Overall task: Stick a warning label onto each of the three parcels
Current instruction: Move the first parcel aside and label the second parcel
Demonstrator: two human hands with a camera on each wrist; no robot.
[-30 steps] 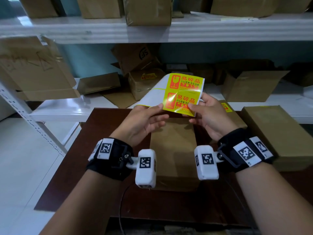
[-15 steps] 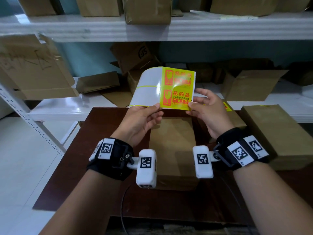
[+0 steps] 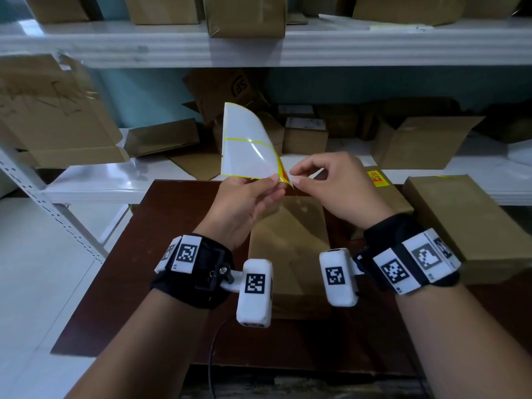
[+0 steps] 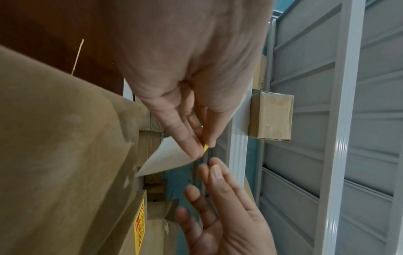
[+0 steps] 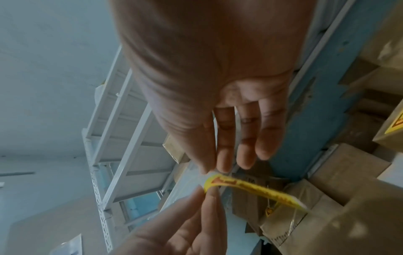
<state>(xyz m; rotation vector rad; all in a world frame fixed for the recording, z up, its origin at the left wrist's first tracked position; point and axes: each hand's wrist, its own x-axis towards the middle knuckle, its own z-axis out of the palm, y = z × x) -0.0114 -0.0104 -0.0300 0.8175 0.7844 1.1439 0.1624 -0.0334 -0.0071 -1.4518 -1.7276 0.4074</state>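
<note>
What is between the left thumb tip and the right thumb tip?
In the head view, the label sheet's yellow corner lies between left hand and right hand.

From my head view the light is dim, cool and bluish, brightest on the white shelf (image 3: 374,47) across the top, which carries soft glare. The dark tabletop (image 3: 161,254) shows a faint sheen at lower left. Straight shelf lines bow toward the frame edges. Both wrist views are soft and grainy, the nearest skin blurred and the backgrounds smeared.
</note>
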